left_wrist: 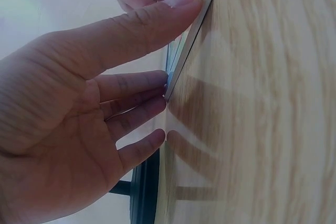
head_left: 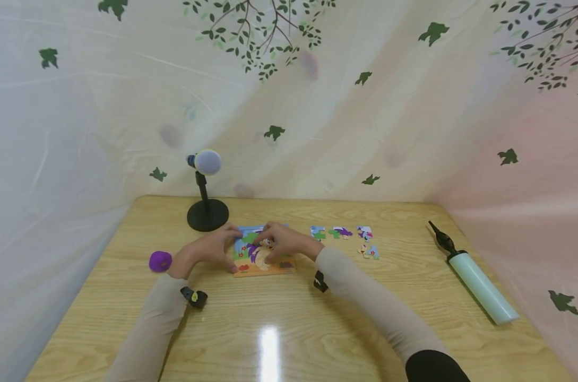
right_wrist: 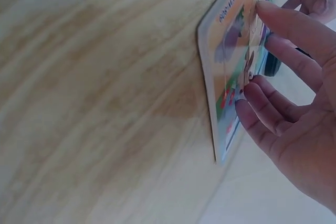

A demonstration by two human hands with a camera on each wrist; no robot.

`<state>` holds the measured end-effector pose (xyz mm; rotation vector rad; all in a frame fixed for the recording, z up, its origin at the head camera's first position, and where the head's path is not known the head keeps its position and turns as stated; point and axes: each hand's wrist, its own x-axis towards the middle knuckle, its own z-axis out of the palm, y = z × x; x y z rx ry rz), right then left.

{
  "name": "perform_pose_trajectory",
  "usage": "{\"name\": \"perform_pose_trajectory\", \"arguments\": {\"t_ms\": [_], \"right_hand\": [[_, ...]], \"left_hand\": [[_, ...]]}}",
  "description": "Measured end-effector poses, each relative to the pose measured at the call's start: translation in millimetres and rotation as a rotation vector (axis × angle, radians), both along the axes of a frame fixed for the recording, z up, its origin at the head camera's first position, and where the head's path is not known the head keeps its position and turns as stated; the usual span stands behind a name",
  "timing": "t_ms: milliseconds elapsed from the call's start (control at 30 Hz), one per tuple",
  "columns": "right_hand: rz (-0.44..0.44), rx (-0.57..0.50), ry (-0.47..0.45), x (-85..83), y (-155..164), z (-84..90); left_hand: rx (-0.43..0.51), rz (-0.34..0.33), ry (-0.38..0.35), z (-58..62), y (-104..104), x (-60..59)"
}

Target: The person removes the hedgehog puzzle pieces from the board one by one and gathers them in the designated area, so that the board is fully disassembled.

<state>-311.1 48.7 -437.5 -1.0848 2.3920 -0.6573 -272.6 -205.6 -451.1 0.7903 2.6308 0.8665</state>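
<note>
Sleeves nearest cam. Both hands on puzzle board: left hand fingers straight, bracing edge; right hand fingertips pressing piece, nothing gripped. Seating step, prob. Next: fetch from loose pieces on tabletop.

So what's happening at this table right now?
A person is working on a small picture puzzle board lying flat on a wooden table. The left hand steadies the board's left edge with straight fingers, and the right hand presses its fingertips onto the picture. A few loose puzzle pieces lie to the right of the board. A microphone on a stand, a purple blob and a hand pump also sit on the table.
</note>
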Motion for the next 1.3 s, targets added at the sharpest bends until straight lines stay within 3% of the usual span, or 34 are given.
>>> {"name": "perform_pose_trajectory", "arguments": {"t_ms": [533,900,1300], "right_hand": [[0.053,0.02,-0.01,-5.2,-5.3,3.0],[0.078,0.031,0.039,-4.9,-6.6,4.2],[0.032,0.052,0.009,-1.4,-6.1,5.4]], "left_hand": [[-0.015,-0.005,0.004,-1.1,-0.2,-0.6],[-0.023,0.01,-0.001,-0.3,-0.3,-0.2],[-0.013,0.008,-0.003,0.1,-0.7,-0.3]]}}
